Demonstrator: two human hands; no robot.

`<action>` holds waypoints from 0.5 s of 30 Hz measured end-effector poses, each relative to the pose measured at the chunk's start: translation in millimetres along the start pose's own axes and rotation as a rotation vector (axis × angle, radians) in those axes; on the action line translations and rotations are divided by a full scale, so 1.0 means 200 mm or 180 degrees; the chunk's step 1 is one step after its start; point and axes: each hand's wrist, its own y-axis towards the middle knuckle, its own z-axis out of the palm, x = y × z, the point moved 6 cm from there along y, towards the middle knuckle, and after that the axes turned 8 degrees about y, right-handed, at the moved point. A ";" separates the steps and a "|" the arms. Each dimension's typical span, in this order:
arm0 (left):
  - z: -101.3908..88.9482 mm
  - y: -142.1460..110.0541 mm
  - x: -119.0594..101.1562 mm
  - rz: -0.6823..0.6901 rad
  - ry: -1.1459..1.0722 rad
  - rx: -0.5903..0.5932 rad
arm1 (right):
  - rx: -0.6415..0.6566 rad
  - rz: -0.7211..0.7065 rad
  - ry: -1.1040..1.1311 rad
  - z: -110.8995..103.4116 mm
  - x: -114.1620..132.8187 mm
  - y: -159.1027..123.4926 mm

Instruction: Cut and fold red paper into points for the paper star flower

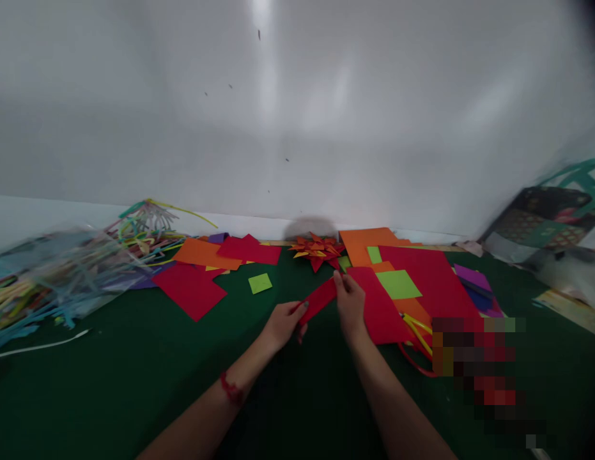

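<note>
Between my two hands, a narrow strip of folded red paper [320,299] is held slantwise above the green table. My left hand [284,322] pinches its lower left end, with a red bracelet on that wrist. At the upper right end, my right hand [349,300] grips the paper between thumb and fingers. Just beyond the hands sits a pointed paper flower [317,248] in orange, red and yellow. A small lime green paper square [260,283] lies left of the strip. Red paper sheets [374,306] lie right beside my right hand.
Red and orange sheets [206,253] lie at left, near a plastic bag and a heap of colourful thin strips [153,233]. Yellow-handled scissors or a similar tool [417,331] rest at right, partly pixelated. A white wall [297,128] rises behind. A patterned bag [541,223] stands far right.
</note>
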 end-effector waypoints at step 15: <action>-0.01 0.09 0.21 -0.0215 -0.0196 0.0377 | 0.1087 0.0198 0.0072 0.18 -0.20 -0.10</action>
